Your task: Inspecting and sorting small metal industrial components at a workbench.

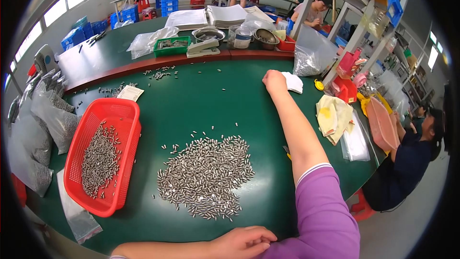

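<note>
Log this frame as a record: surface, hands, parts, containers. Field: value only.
surface: green table
left hand: by the near edge, nothing visibly held
right hand: stretched far forward, beside white item; grip hidden
pile: small metal parts, mid-table
red basket: left of pile, similar parts inside
clear bags: far left, filled

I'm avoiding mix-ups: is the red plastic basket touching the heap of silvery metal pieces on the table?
Apart. The head view shows a strip of green table between the red plastic basket and the heap of silvery metal pieces.
</note>
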Available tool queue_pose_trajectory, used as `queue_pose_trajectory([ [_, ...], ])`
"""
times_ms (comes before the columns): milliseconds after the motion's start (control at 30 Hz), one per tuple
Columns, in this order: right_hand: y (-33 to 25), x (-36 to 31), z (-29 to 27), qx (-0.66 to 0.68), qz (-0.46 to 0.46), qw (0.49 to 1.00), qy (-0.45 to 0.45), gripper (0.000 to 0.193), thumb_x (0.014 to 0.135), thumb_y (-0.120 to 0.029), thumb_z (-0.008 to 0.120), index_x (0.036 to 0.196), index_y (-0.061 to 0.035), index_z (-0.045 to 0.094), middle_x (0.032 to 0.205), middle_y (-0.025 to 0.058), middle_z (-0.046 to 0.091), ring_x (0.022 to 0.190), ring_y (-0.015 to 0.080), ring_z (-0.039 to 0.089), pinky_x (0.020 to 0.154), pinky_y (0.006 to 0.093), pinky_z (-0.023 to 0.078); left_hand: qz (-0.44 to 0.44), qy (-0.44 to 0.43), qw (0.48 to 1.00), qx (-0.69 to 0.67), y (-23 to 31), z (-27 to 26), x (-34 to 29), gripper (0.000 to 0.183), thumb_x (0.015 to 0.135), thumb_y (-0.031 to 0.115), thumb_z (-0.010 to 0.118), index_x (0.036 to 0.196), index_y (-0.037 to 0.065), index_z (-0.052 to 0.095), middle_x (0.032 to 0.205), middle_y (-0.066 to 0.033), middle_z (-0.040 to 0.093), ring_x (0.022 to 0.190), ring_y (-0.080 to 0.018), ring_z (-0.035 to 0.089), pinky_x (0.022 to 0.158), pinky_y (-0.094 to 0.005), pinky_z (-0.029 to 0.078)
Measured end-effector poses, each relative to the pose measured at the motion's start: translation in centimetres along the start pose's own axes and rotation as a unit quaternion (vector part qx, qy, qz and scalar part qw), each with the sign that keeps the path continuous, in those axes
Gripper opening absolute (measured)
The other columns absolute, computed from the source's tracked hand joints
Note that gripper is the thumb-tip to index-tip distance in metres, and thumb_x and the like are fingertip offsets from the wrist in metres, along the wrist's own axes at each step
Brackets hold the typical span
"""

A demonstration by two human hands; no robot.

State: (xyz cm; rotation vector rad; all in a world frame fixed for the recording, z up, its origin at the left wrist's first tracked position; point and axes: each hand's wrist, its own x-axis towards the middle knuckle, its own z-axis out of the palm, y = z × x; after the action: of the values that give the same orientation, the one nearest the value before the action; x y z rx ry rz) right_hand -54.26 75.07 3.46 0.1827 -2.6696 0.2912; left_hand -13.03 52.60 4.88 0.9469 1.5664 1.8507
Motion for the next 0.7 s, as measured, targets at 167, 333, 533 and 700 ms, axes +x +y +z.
queue_pose_trajectory([
  [167, -0.6, -2.1, -1.5, 0.013, -0.001, 1.000, -0.016, 0.013, 0.073, -0.015, 0.058, 0.076, -0.0030, 0.062, 0.077, 0.0177, 0.063, 0.076, 0.0338, 0.061, 0.071, 0.0421, 0.049, -0.005, 0.007, 1.000, -0.027, 0.0, 0.1, 0.2, 0.020, 0.086, 0.005, 0.054, 0.106, 0.003, 0.057, 0.089, -0.0032, 0.059, 0.063, -0.0067, 0.049, 0.058, -0.0214, 0.040],
  [333, -3.8, -8.7, -13.5, 0.175, -0.050, 0.979, 0.086, 0.012, 0.079, -0.014, 0.054, 0.080, -0.0025, 0.057, 0.078, 0.0165, 0.061, 0.077, 0.0345, 0.059, 0.068, 0.0394, 0.047, -0.012, 0.029, 0.999, 0.009, -0.5, 0.1, -0.3, 0.020, 0.086, 0.009, 0.056, 0.105, 0.005, 0.057, 0.081, -0.0008, 0.058, 0.066, -0.0051, 0.050, 0.060, -0.0201, 0.041],
  [533, 3.0, -16.6, -27.6, 0.308, -0.064, 0.862, 0.398, 0.005, 0.082, -0.007, 0.062, 0.084, -0.0025, 0.059, 0.078, 0.0008, 0.058, 0.067, 0.0060, 0.054, 0.060, 0.0194, 0.044, -0.042, 0.026, 0.999, -0.018, -0.5, 0.5, -0.5, 0.020, 0.087, 0.008, 0.055, 0.106, 0.004, 0.057, 0.084, -0.0003, 0.060, 0.068, -0.0036, 0.049, 0.062, -0.0188, 0.041],
  [700, 7.3, -17.8, -32.2, 0.271, -0.064, 0.711, 0.646, 0.011, 0.086, -0.005, 0.058, 0.095, 0.0003, 0.054, 0.087, 0.0061, 0.061, 0.073, 0.0095, 0.055, 0.068, 0.0219, 0.047, -0.064, 0.033, 0.997, -0.029, -0.2, 0.4, -1.0, 0.019, 0.088, 0.009, 0.053, 0.106, 0.003, 0.056, 0.085, -0.0007, 0.060, 0.071, -0.0032, 0.051, 0.065, -0.0184, 0.043],
])
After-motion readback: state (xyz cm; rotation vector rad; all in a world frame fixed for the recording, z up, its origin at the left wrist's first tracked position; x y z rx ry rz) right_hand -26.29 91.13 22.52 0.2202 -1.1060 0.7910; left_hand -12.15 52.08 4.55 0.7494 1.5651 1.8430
